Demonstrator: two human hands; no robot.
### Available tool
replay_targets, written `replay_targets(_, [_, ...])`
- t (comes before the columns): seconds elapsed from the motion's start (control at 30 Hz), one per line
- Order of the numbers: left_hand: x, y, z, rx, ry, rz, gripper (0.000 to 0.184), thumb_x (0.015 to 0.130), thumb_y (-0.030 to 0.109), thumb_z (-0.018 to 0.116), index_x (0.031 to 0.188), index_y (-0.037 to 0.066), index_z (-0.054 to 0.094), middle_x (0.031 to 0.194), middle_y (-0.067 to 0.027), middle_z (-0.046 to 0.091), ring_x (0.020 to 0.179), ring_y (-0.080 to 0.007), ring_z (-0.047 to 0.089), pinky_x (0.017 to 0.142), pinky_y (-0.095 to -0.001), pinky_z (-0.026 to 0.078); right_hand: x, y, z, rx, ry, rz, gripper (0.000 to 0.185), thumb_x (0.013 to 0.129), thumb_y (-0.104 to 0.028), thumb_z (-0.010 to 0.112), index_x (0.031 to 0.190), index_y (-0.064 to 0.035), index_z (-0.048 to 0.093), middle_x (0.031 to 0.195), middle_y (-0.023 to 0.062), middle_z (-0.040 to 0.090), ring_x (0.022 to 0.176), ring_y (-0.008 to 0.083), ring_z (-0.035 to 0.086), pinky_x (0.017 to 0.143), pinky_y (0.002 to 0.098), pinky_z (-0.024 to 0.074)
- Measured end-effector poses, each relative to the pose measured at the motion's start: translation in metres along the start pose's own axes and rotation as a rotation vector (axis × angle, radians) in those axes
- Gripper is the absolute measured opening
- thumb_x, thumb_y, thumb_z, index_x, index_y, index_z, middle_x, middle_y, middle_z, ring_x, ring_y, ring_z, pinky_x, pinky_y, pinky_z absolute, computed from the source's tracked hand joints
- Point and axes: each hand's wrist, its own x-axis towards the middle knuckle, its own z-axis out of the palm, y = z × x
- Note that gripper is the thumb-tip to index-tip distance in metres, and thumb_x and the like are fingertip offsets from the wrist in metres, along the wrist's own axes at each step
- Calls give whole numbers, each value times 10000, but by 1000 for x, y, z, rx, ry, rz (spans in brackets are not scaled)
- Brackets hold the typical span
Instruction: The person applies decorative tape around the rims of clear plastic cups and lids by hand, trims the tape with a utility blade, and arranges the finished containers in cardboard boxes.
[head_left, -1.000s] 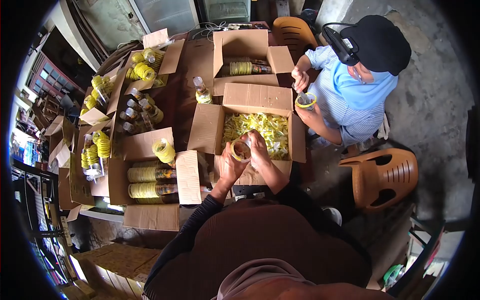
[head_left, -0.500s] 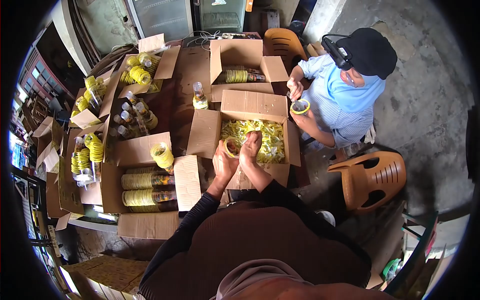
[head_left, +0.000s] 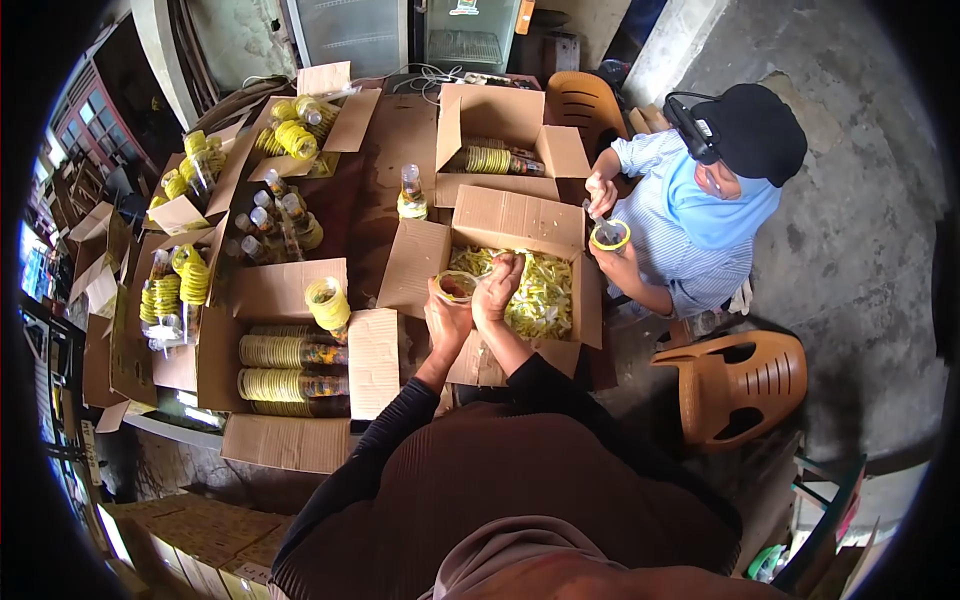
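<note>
My left hand is wrapped round a clear plastic cup with something reddish inside, its mouth facing up. Right beside the cup's rim is my right hand, its fingers curled closed; whatever they hold, if anything, is hidden. Both hands are over the near left part of an open cardboard box full of small yellow and white packets. Left of my hands, a stack of yellow-rimmed cups leans upright at the edge of another box.
An open carton at left holds rows of stacked cups. More cup-filled boxes stand behind and far left. A lone cup stack stands on the table. At right, a co-worker holds a yellow-rimmed cup near an orange chair.
The view has shifted slightly. My hands stay together at the cup, whose mouth now shows more fully. The co-worker's hand still works over their own cup.
</note>
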Motion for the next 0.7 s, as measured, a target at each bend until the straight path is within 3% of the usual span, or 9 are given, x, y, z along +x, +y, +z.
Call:
replay_targets(0.07, [4,-10,2,-25,23,54,457,703,203,769,1015,-1,504,837,-218,658,790,-409,651,681,-445,516,-2,-5,-2,180,-22,8,92,914,-108,383,841,-54,365,817,50,370,775,171,393,753,312,382])
replay_targets(0.13, [9,-55,-4,31,48,-106,344,709,124,719,970,16,522,809,-142,655,721,-279,658,676,-372,516,15,-37,-4,467,-69,-101,135,954,-167,400,856,-78,373,788,22,374,741,130,364,717,291,351])
replay_targets(0.17, [13,-59,-16,2,6,-84,343,708,127,721,966,16,524,805,-135,649,723,-261,651,677,-364,515,22,-65,-5,437,-125,-151,141,963,-149,390,847,-75,358,766,19,353,719,124,335,699,288,335])
replay_targets(0.27, [17,-40,-39,3,-112,-119,367,707,113,738,993,11,531,846,-121,642,774,-221,638,705,-337,512,40,-72,-30,-71,-413,-102,67,924,-23,499,902,-27,436,829,72,476,699,172,468,657,304,424])
replay_targets(0.3, [19,-38,-42,-69,-188,-42,380,709,101,747,1012,12,535,869,-108,640,797,-204,632,725,-324,508,45,-67,-29,-107,-434,-285,118,891,-18,589,947,-17,485,840,102,512,671,190,515,601,314,446])
replay_targets(0.43, [23,-55,-40,-249,-387,28,475,679,117,789,1064,15,530,963,-104,629,861,-211,620,797,-325,500,30,13,-53,-306,-613,-154,267,781,-56,734,916,-32,505,861,101,538,698,207,560,585,299,480])
replay_targets(0.47, [20,-57,-39,-301,-425,33,488,669,114,802,1061,16,529,983,-97,613,874,-208,612,803,-325,497,24,33,-61,-274,-660,-17,276,748,-36,739,912,-33,518,891,113,561,757,239,600,643,323,506])
replay_targets(0.53, [17,-40,-42,-352,-464,-65,529,651,100,825,1074,27,516,1012,-75,581,909,-180,591,812,-319,493,25,55,-79,-505,-811,-48,263,744,-19,727,930,-34,542,924,125,584,819,268,621,715,347,511])
replay_targets(0.7, [9,-20,-34,-517,-489,-90,572,668,57,827,1100,48,452,1019,-49,562,969,-132,564,849,-298,490,46,36,-90,-466,-862,-74,226,774,-21,694,967,-21,577,953,135,611,860,284,631,764,355,509])
